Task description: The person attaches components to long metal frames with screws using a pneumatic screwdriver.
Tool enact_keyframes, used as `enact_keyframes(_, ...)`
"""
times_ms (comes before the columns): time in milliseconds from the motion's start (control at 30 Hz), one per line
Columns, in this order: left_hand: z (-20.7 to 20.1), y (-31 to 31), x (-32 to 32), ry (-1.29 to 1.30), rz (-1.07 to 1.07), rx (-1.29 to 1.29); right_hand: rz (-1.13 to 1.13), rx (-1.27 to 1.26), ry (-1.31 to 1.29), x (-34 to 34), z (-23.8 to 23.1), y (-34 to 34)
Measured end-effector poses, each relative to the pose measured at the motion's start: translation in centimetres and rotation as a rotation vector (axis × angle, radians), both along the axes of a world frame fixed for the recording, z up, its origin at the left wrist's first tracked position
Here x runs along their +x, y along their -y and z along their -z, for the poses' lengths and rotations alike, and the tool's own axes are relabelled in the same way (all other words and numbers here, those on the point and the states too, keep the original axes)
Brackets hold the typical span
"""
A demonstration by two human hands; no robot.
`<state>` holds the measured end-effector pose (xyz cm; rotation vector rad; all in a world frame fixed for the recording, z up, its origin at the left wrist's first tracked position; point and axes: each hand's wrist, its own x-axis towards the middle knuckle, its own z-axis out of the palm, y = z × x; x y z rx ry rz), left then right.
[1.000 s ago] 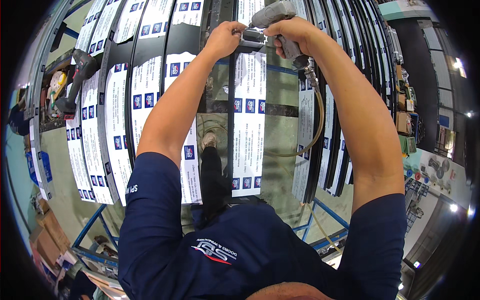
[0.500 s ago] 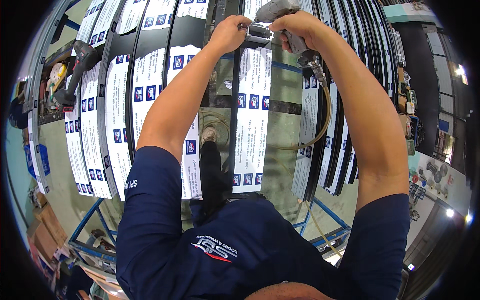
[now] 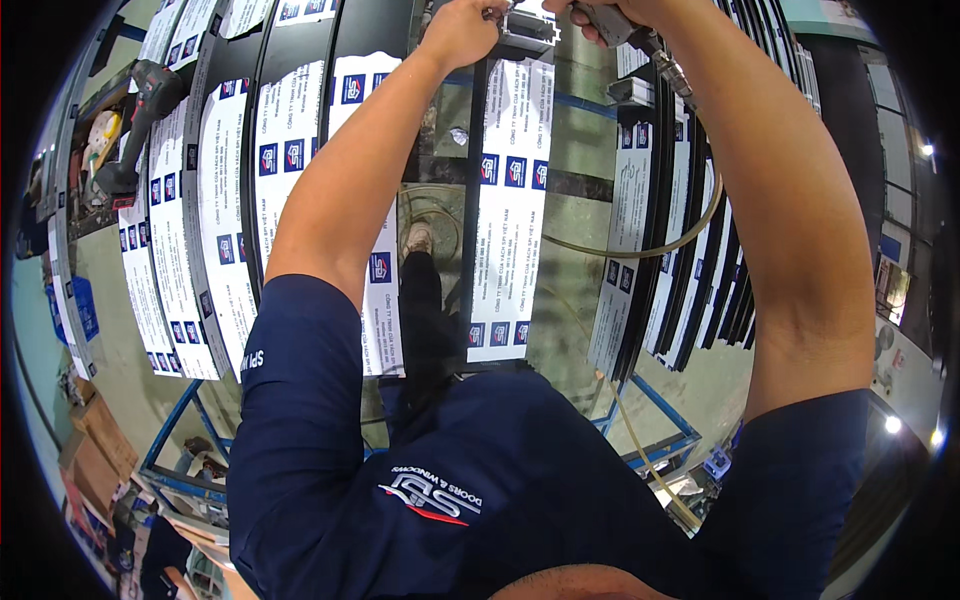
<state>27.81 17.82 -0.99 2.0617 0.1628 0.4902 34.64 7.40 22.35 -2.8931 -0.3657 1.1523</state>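
The left hand (image 3: 460, 34) is bent beside the bracket (image 3: 528, 43), which sits on the profile (image 3: 512, 200); whether its fingertips pinch anything cannot be told. The right hand (image 3: 592, 22) is wrapped around the tool (image 3: 613, 27).

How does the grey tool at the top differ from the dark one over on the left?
The grey tool is held in the right hand; the dark tool lies unheld.
The grey tool's handle ends in a metal fitting; the dark tool's ends in a broad foot with some red.
The grey tool is cut off by the picture's top edge; the dark tool is not.
Both have a handle.
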Motion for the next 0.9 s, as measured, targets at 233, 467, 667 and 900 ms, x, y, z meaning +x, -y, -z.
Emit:
enact_keyframes(233, -1.9, -0.3, -0.6, -0.004, -0.003, 0.037, 0.113, 0.085, -0.089, 0.3, 0.7, 0.6)
enact_keyframes(467, -1.3, -0.3, -0.6, 0.022, -0.017, 0.044, 0.104, 0.103, 0.006, -1.5, -0.3, 0.2)
enact_keyframes(667, -1.9, 0.1, -1.1, -0.017, -0.03, 0.005, 0.101, 0.133, -0.119, 0.2, 0.7, 0.4)
enact_keyframes(900, -2.0, -0.3, -0.8, -0.008, -0.013, 0.053, 0.166, 0.176, -0.185, 1.5, 2.0, 0.5)
